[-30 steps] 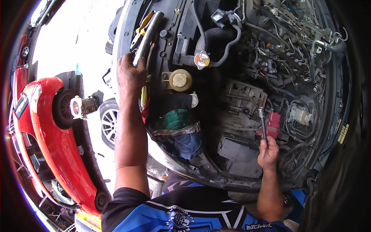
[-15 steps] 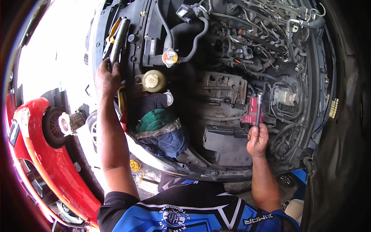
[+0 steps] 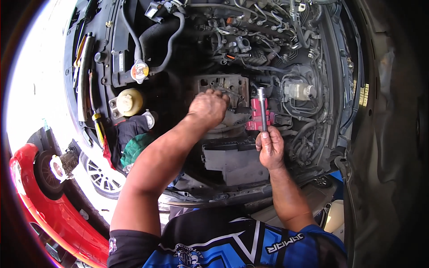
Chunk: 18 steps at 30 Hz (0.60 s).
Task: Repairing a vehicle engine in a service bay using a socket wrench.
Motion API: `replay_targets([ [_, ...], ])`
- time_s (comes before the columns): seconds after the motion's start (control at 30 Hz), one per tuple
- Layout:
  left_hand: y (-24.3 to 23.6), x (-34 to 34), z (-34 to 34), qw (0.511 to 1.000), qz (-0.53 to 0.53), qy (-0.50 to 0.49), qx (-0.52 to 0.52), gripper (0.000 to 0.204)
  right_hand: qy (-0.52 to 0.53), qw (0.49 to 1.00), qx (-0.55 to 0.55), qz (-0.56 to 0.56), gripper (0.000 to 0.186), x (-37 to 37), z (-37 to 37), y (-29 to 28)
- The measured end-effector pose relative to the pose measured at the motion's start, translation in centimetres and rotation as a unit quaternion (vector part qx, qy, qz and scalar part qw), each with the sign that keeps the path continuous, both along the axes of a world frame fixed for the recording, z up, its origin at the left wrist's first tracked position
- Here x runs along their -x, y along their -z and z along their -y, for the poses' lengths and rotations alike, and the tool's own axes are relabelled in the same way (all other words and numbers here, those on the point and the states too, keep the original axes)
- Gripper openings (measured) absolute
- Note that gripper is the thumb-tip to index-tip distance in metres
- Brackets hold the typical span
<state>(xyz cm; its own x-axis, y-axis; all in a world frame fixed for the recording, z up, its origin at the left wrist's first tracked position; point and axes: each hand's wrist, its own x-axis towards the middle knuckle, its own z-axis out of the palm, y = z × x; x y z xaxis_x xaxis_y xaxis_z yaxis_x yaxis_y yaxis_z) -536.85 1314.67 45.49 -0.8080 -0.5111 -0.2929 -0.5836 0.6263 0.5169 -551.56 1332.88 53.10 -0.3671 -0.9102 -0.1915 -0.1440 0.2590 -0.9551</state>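
Observation:
My right hand (image 3: 271,147) grips a metal extension bar with a socket (image 3: 263,107) at its top, held upright in view beside a red plastic cover (image 3: 254,120). My left hand (image 3: 208,108) reaches over the middle of the engine bay onto a dusty metal battery tray (image 3: 239,82); its fingers are curled, and what they hold, if anything, is hidden. Small metal pieces lie on that tray near the fingertips. A long silver bar (image 3: 86,76) lies with other hand tools along the left front panel.
Around my hands are a cream reservoir (image 3: 129,102), radiator cap (image 3: 140,70), dark fuse box (image 3: 228,165), hoses, engine lines (image 3: 250,18) and dark and green cloths (image 3: 136,147). The bay's near edge runs below my arms; a red car (image 3: 62,223) stands at lower left.
My left hand has left the silver bar at the front panel and moved right onto the metal tray. My right hand still holds the socket bar. The view has shifted.

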Motion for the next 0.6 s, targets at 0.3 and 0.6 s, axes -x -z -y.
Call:
replay_targets([
  [0.3,11.6,5.6,-1.4,0.976,0.157,0.069,-0.135,0.037,0.042,0.989,0.0,0.143,0.022,1.7,-0.8,0.9],
  [0.6,1.0,3.2,1.2,0.988,-0.078,0.02,-0.132,0.028,0.128,0.925,0.044,0.355,0.021,5.7,3.4,-0.2],
])
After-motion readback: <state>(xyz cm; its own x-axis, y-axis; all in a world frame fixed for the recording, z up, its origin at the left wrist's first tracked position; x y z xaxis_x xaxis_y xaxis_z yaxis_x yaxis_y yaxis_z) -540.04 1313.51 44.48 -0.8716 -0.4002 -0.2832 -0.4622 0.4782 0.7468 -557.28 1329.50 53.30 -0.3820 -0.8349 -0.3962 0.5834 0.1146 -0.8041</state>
